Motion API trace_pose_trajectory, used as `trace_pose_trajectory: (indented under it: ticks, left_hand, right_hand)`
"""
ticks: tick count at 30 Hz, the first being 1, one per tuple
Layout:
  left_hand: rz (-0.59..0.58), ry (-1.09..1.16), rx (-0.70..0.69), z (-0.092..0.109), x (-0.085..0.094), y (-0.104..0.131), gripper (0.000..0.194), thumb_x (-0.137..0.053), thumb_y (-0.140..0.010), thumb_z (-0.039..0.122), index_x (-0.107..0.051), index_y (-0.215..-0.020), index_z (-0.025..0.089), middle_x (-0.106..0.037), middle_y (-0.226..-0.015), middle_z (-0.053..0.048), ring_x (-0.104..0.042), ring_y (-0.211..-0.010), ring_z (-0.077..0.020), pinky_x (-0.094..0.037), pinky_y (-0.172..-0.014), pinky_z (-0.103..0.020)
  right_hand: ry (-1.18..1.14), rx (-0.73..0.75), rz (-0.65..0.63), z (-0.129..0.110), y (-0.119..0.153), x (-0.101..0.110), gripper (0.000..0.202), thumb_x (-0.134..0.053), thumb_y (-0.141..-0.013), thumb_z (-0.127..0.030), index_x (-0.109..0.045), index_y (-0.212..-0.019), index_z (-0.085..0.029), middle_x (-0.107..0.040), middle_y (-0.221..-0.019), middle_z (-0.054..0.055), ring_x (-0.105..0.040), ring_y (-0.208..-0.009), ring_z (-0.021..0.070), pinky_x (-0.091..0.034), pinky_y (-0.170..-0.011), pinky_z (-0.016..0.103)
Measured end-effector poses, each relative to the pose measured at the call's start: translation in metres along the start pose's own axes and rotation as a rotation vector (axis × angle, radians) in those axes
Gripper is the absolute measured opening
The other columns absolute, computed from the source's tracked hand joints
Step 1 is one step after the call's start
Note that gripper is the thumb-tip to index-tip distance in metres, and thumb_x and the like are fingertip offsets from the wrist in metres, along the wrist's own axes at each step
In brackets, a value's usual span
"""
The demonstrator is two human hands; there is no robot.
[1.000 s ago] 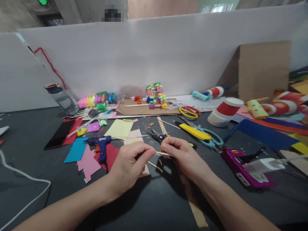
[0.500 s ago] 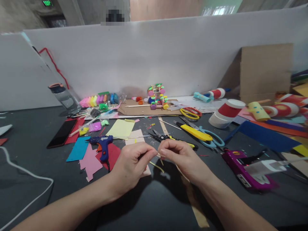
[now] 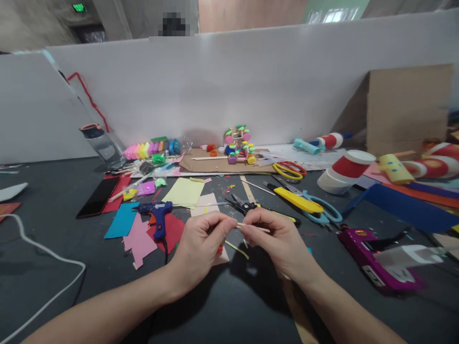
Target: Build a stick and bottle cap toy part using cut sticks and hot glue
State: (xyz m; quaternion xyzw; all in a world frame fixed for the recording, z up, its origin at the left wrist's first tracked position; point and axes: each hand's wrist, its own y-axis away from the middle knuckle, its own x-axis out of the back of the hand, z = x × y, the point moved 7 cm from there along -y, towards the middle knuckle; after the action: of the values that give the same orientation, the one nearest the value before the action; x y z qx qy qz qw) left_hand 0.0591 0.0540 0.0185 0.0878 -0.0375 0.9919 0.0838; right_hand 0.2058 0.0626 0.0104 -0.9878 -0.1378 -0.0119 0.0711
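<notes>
Between my hands is a thin pale wooden stick (image 3: 264, 229), held over the near middle of the dark table. My left hand (image 3: 199, 246) pinches its left end between thumb and fingers. The fingers of my right hand (image 3: 278, 241) are closed on the other part, and the stick's end pokes out over them. A small red bit (image 3: 219, 249) shows under my left hand, its shape mostly hidden. Just beyond the hands lie black-and-yellow pliers (image 3: 245, 205). A blue glue gun (image 3: 160, 222) rests to the left on coloured paper.
A yellow cutter (image 3: 299, 199) and blue-handled scissors (image 3: 324, 208) lie right of the pliers. Further right are a purple device (image 3: 373, 263) and stacked paper cups (image 3: 346, 172). At the back stands a colourful wheeled model (image 3: 239, 145). A phone (image 3: 98, 197) and bottle (image 3: 102, 145) are left.
The view has swung slightly left, so the scene sits further right. More of the stick now shows across my right fingers. Both hands stay pinched close together.
</notes>
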Motion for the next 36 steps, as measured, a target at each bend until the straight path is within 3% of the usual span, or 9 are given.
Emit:
trace_pose_trajectory:
  ticks: [5,9,15,25,28,33,36]
  left_hand:
    - [-0.153,0.064,0.078,-0.001,-0.007,0.000,0.044,-0.054,-0.092,0.051,-0.060,-0.066,0.016,-0.050,-0.060,0.002,-0.043,-0.051,-0.0090,-0.036,-0.050,-0.021]
    - [-0.280,0.089,0.151,-0.005,-0.004,-0.001,0.047,-0.055,-0.089,0.059,-0.065,-0.072,0.016,-0.043,-0.053,0.005,-0.031,-0.043,-0.0067,-0.026,-0.042,-0.020]
    - [-0.353,0.063,0.156,-0.011,-0.001,0.000,0.049,-0.061,-0.084,0.063,-0.064,-0.072,0.016,-0.040,-0.054,0.006,-0.032,-0.046,-0.0072,-0.026,-0.044,-0.021]
    - [-0.473,-0.087,0.061,-0.006,-0.003,0.000,0.024,-0.058,-0.093,0.035,-0.067,-0.080,0.016,-0.056,-0.069,0.002,-0.047,-0.062,-0.0112,-0.037,-0.057,-0.022]
    - [-0.460,-0.125,0.041,-0.007,-0.002,-0.001,0.023,-0.058,-0.093,0.032,-0.065,-0.078,0.016,-0.057,-0.069,0.001,-0.048,-0.064,-0.0117,-0.037,-0.059,-0.022]
    - [-0.341,-0.119,0.032,-0.006,0.005,-0.002,0.031,-0.053,-0.095,0.039,-0.061,-0.074,0.016,-0.059,-0.073,-0.002,-0.053,-0.070,-0.0147,-0.039,-0.060,-0.023]
    - [-0.276,-0.058,0.036,-0.004,0.008,0.001,0.031,-0.054,-0.095,0.039,-0.062,-0.075,0.016,-0.060,-0.073,-0.002,-0.054,-0.070,-0.0147,-0.040,-0.063,-0.024]
  right_hand:
    - [0.062,-0.015,-0.014,-0.008,0.000,0.007,0.032,-0.073,-0.084,-0.045,-0.065,-0.072,-0.017,-0.054,-0.064,-0.002,-0.045,-0.057,0.0105,-0.037,-0.053,0.022]
    - [0.075,-0.050,-0.077,-0.007,-0.001,0.010,0.033,-0.074,-0.082,-0.046,-0.064,-0.071,-0.017,-0.052,-0.061,-0.002,-0.045,-0.055,0.0105,-0.036,-0.052,0.022]
    - [0.119,-0.080,-0.145,-0.004,0.001,0.007,0.033,-0.072,-0.084,-0.047,-0.064,-0.073,-0.017,-0.052,-0.064,-0.001,-0.042,-0.057,0.0100,-0.031,-0.051,0.022]
    - [0.223,-0.096,-0.242,-0.005,-0.001,0.003,0.035,-0.073,-0.085,-0.046,-0.064,-0.068,-0.017,-0.052,-0.066,-0.001,-0.041,-0.060,0.0113,-0.031,-0.053,0.024]
    - [0.188,-0.108,-0.237,-0.003,-0.002,0.003,0.032,-0.074,-0.084,-0.043,-0.064,-0.068,-0.017,-0.053,-0.066,-0.001,-0.043,-0.061,0.0107,-0.033,-0.054,0.022]
    - [0.046,-0.132,-0.193,0.000,-0.002,0.003,0.025,-0.077,-0.082,-0.042,-0.069,-0.085,-0.018,-0.059,-0.069,-0.001,-0.050,-0.057,0.0103,-0.041,-0.052,0.021]
    - [-0.041,-0.121,-0.126,0.002,-0.002,0.000,0.026,-0.080,-0.078,-0.041,-0.068,-0.084,-0.018,-0.058,-0.066,-0.002,-0.052,-0.055,0.0105,-0.045,-0.052,0.022]
